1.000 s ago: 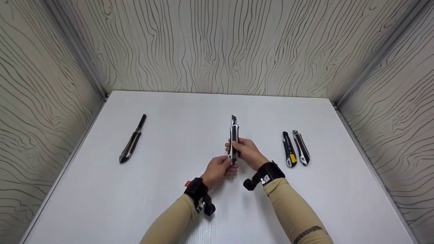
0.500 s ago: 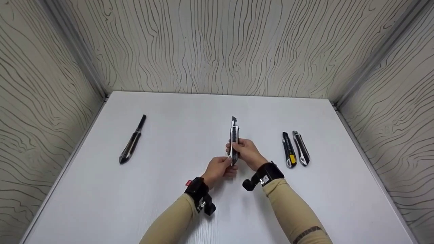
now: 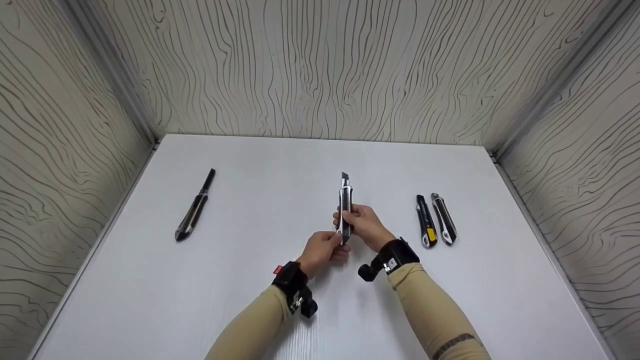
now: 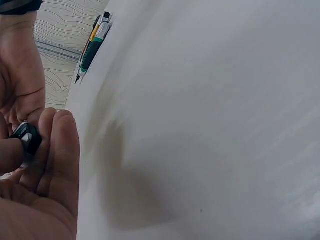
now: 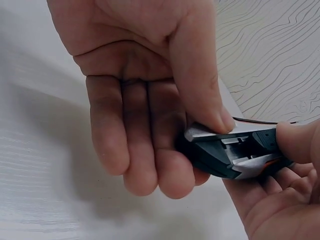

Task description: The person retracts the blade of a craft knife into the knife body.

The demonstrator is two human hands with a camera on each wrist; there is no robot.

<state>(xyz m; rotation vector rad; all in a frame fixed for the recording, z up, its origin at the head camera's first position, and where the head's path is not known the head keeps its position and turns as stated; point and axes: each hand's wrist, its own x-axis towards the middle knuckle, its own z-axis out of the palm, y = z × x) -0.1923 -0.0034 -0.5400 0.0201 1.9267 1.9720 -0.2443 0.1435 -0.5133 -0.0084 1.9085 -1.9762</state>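
Observation:
In the head view, a silver and dark utility knife [image 3: 345,200] points away from me near the table's middle, its blade tip [image 3: 345,175] showing at the far end. My right hand [image 3: 367,225] grips its handle from the right, thumb on top. With thumb and fingers, my left hand [image 3: 319,251] pinches the tail end. The right wrist view shows the knife's dark green tail [image 5: 215,157] between the left thumb and fingers, and the right thumb [image 5: 300,140] lying by the slider. Only the tail [image 4: 29,138] appears in the left wrist view; fingers hide the rest.
On the white table [image 3: 260,210], another utility knife [image 3: 194,210] lies at the left. Two more lie side by side at the right: a black and yellow one [image 3: 426,220] and a silver and dark one [image 3: 444,219]. Wood-patterned walls [image 3: 310,70] enclose the back and sides.
Both hands keep their hold on the knife. Its blade tip sits very slightly lower in the head view than one second ago; the knives on the table stay put.

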